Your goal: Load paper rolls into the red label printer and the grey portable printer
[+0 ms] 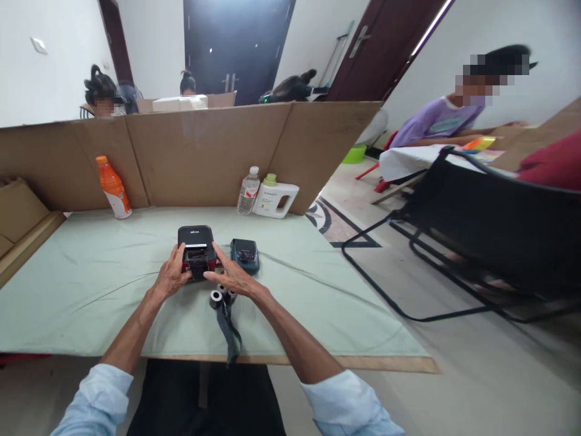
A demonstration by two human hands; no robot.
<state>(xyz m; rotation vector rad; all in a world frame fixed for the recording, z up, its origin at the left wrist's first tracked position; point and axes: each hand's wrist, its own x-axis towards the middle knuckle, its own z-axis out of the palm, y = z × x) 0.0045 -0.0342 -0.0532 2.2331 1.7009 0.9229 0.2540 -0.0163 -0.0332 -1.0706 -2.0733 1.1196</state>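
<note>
Near edge of tabletop [91, 303]: a dark strap [229, 330] trails over the edge, with small rolls [218, 297] just in front of the hands. Left hand [171, 275] cups the left side of the red-and-black printer [196, 251], fingers curled on its body. Right hand [233, 275] lies across the printer's front right, fingers spread, thumb toward its open bay; a firm hold cannot be told. Printer sits mid-table, lid up. Dark box [246, 254] just right of it. Farther back: orange bottle [113, 188], water bottle [248, 191], white jug [275, 198] by the cardboard wall [204, 151].
</note>
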